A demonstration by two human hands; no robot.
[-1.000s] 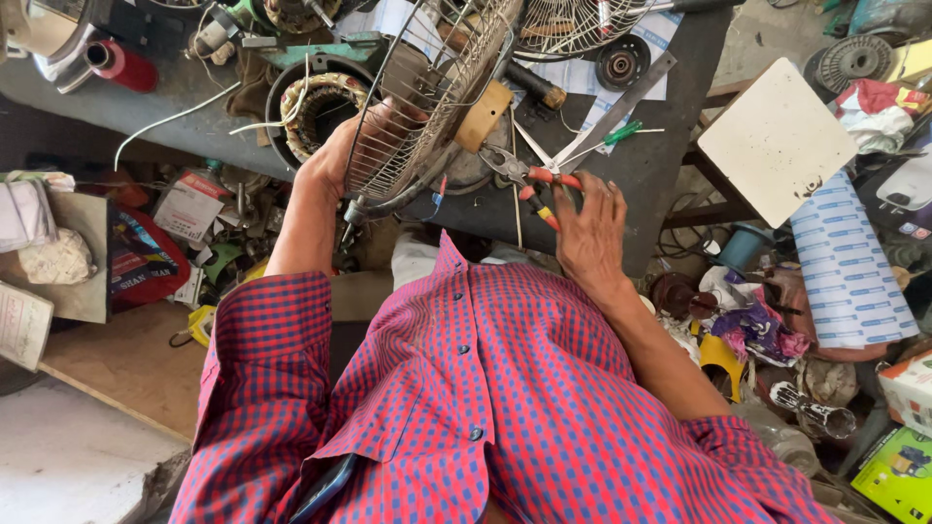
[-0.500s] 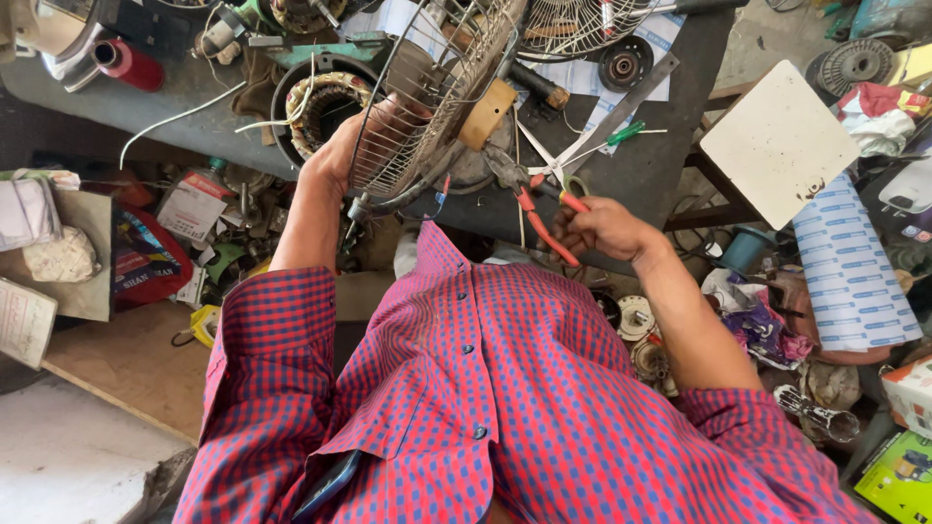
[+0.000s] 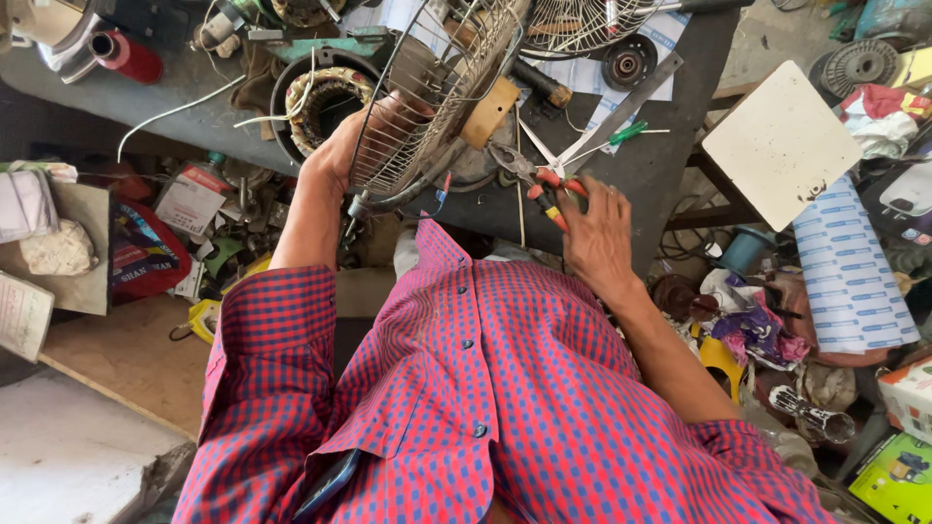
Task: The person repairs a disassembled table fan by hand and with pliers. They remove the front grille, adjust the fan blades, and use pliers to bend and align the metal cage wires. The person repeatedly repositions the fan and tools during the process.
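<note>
the right hand (image 3: 594, 231) lies palm down at the near edge of the dark workbench (image 3: 670, 170), fingers loosely spread and laid over the orange handles of a pair of pliers (image 3: 540, 184); the fingertips touch the handles, but whether they have curled round them is hard to tell from this angle. the pliers lie just ahead of the hand and a little to its left, their long axis slanting away from the fingers up and leftward, metal jaws pointing toward the wire fan guard (image 3: 437, 97). beyond them, farther from the hand, lie a flat metal strip (image 3: 626, 109) and a green-handled screwdriver (image 3: 626, 133). the left hand (image 3: 354, 146) is well apart, across the pliers, closed round the rim of the fan guard and holding it tilted up off the bench, with a wound copper motor stator (image 3: 316, 102) just beside it. the right hand is much the nearer to the pliers.
</note>
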